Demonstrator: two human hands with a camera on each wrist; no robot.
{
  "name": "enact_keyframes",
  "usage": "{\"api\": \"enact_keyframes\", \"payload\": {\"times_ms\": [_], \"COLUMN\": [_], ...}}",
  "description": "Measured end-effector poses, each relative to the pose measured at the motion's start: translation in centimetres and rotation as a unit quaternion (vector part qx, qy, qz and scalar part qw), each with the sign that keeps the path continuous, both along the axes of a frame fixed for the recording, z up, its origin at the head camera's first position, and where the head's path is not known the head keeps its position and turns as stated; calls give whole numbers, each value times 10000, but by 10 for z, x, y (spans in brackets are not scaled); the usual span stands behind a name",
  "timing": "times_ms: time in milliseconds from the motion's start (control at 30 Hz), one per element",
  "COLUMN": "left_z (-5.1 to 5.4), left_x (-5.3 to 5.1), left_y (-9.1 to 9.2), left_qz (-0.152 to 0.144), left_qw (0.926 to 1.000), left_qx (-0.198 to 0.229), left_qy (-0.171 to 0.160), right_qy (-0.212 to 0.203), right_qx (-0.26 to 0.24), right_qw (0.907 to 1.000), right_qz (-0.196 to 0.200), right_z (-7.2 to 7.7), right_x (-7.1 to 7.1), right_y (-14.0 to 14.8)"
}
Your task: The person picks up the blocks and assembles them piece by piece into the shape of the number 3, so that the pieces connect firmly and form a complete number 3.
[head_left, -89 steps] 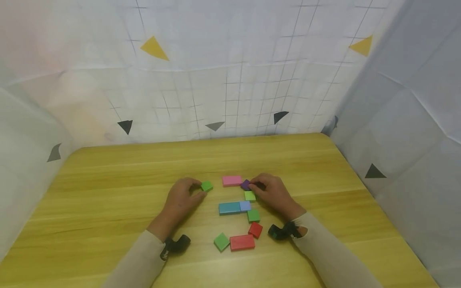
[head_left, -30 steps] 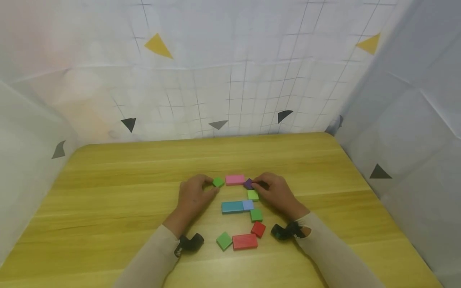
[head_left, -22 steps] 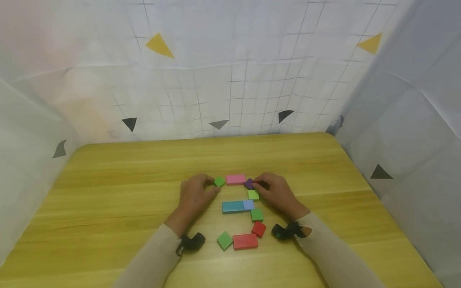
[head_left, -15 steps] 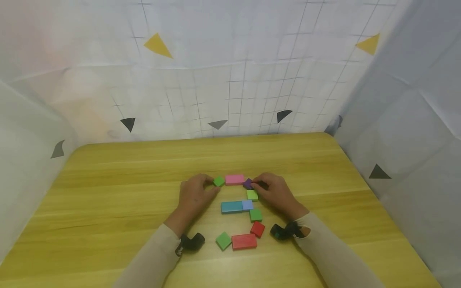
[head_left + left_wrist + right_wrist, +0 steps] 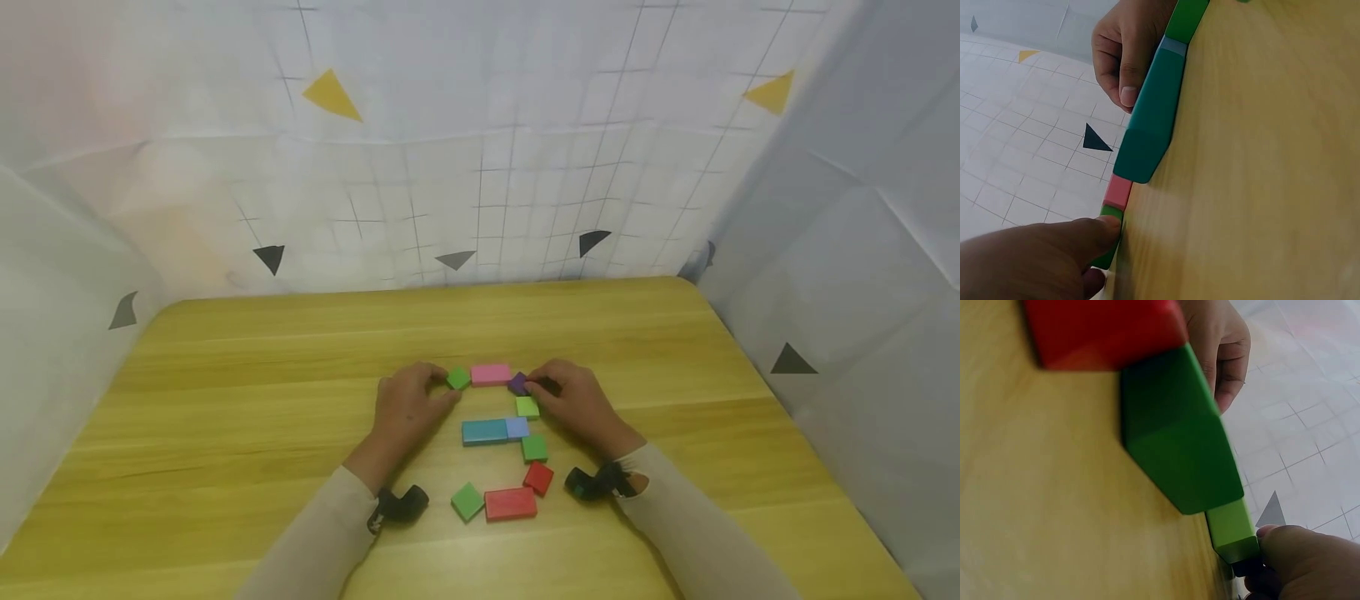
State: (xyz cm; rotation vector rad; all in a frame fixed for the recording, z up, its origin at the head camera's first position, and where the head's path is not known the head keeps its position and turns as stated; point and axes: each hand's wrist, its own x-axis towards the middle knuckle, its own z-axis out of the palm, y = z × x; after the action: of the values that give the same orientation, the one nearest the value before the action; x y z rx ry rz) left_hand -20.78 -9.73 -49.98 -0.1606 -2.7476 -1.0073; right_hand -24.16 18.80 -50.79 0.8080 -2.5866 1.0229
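Note:
In the head view my left hand (image 5: 408, 406) pinches a small green block (image 5: 458, 379) between thumb and fingers, turned cornerwise at the left end of a pink rectangular block (image 5: 491, 375). At the pink block's other end, my right hand (image 5: 576, 404) pinches a purple block (image 5: 517, 384), partly covered by its fingertips. A light green block (image 5: 527, 407) lies just below the purple one. The left wrist view has my left thumb pressing the green block (image 5: 1110, 250), with the pink block (image 5: 1117, 191) beside it.
Below are a teal block (image 5: 484, 432), a light blue block (image 5: 517, 428), another green block (image 5: 535, 448), a red square block (image 5: 538, 478), a long red block (image 5: 511, 504) and a tilted green block (image 5: 468, 502). The wooden table (image 5: 247, 400) meets white sheets (image 5: 420, 192).
My left hand has moved right, bringing the green block from well apart to the pink block's left end. The right hand has stayed at the purple block. The head view has shifted slightly.

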Motion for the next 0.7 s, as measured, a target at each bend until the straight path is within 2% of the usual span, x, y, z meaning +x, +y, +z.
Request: {"api": "enact_keyframes", "payload": {"times_ms": [700], "left_z": [1], "left_x": [1], "left_y": [-1], "left_qz": [-62], "left_qw": [9999], "left_qx": [-84], "left_qy": [-40], "right_qy": [-74], "right_qx": [-129], "right_qw": [9999], "right_qz": [57], "right_z": [-1], "right_x": [1], "right_y": [0]}}
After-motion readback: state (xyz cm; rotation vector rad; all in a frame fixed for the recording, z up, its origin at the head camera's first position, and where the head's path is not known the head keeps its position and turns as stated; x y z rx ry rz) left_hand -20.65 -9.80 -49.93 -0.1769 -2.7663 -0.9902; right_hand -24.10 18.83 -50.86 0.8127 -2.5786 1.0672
